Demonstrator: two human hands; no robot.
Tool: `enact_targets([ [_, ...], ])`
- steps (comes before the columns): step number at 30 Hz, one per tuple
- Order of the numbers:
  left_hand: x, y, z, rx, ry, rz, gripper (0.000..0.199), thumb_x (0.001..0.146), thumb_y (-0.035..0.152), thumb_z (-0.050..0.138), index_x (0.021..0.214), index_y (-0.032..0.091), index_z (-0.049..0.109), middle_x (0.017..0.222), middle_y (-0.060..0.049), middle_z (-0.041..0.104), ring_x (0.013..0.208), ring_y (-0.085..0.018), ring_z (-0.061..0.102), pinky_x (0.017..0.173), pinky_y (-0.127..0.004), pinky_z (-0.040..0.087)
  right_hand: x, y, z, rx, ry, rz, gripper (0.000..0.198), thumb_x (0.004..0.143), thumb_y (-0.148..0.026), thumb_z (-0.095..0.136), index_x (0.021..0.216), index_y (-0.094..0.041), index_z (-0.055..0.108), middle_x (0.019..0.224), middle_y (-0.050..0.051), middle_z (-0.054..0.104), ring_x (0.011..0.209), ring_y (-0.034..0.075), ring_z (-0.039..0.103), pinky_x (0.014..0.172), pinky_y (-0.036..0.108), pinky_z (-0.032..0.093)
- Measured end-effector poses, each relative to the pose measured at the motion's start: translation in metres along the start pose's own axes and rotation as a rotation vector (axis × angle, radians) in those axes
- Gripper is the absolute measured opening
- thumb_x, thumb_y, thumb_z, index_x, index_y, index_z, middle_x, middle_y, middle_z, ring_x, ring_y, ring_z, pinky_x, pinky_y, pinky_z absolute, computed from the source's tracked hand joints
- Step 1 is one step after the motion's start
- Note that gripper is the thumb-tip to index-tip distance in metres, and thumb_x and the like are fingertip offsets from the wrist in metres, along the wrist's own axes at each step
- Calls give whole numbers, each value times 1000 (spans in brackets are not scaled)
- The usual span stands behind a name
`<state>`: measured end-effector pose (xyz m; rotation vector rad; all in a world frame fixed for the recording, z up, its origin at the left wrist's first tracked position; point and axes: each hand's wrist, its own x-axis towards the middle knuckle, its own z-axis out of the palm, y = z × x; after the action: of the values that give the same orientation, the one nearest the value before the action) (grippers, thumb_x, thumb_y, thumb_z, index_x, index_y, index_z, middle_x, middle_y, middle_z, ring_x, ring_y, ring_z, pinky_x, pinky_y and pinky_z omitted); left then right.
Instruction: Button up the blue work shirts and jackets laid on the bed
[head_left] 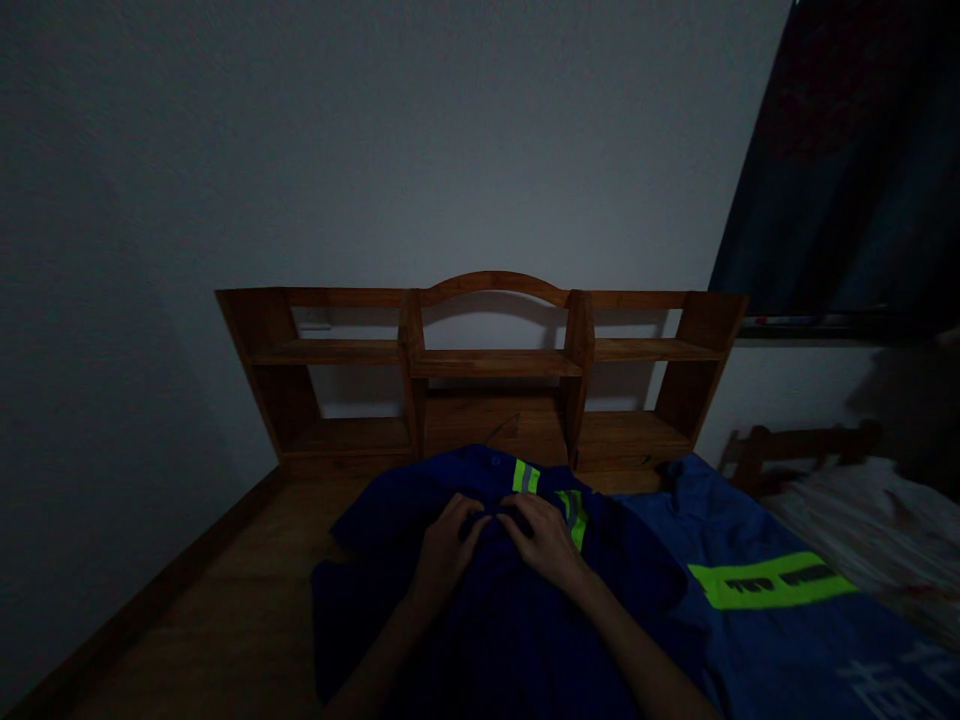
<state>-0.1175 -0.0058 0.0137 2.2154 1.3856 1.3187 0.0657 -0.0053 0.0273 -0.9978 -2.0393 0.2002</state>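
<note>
Jacket (517, 620), dark blue, lies rumpled on the wooden worktop (225, 590) right in front of you, under both your hands. Your left hand (446, 540) pinches its cloth with thumb and forefinger bent toward each other. Your right hand (544, 538) grips the cloth in the same way, thumb and fingers curled down, so your two sets of fingertips come almost together near the middle of the jacket. It is too dark to tell whether a small part, such as a button, sits between them. Your bare forearms reach in across the lower part of the jacket.

Just beyond and beside your right hand, two yellow-green strips (576, 518) with grey bands cross the cloth. Part of the jacket sticks out to the left like a sleeve, over the bare wood.

To your right, next to the jacket, lies a lighter blue garment (757, 650) with a wide yellow-green band, dark marks on it, and pale lettering lower down. Farther right you have a whitish cloth (877, 510) and, behind it, a wooden rail (810, 442).

Ahead of you, a wooden shelf unit (495, 364) with an arched top stands at the back, before a pale wall (480, 150). A dark curtain (847, 180) hangs at upper right.
</note>
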Motion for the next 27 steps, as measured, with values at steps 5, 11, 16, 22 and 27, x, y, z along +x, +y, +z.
enact_targets([
  [5, 3, 2, -4, -67, -75, -35, 15, 82, 33, 55, 90, 22, 60, 86, -1, 60, 80, -15, 57, 76, -27, 46, 0, 10, 9, 112, -35, 155, 22, 89, -41, 49, 90, -23, 63, 65, -2, 55, 61, 12, 55, 62, 21, 40],
  [11, 6, -1, -10, -224, -189, -105, 21, 80, 37, 57, 92, 22, 64, 90, -2, 65, 85, -16, 59, 80, -28, 46, 0, 10, 10, 154, -42, 159, 22, 89, -39, 48, 89, -24, 64, 70, -2, 60, 64, 13, 57, 63, 21, 39],
  [16, 8, -11, -7, -383, -276, -162, 27, 77, 41, 60, 91, 19, 66, 92, -3, 68, 89, -18, 61, 85, -29, 46, 1, 7, 7, 201, -54, 146, 23, 90, -39, 47, 89, -23, 64, 75, -2, 63, 69, 13, 58, 66, 21, 40],
  [22, 8, -11, -6, -505, -330, -239, 30, 75, 43, 62, 89, 17, 66, 89, -3, 68, 88, -18, 61, 80, -27, 46, 2, 14, 8, 207, -52, 186, 23, 86, -41, 53, 84, -22, 66, 63, -3, 53, 60, 11, 51, 59, 20, 36],
  [27, 8, -12, -6, -551, -382, -321, 32, 75, 44, 61, 87, 16, 66, 86, -3, 67, 83, -17, 61, 74, -26, 46, 3, 17, 8, 274, -57, 214, 23, 83, -42, 56, 81, -21, 66, 58, -5, 43, 56, 9, 42, 55, 20, 31],
])
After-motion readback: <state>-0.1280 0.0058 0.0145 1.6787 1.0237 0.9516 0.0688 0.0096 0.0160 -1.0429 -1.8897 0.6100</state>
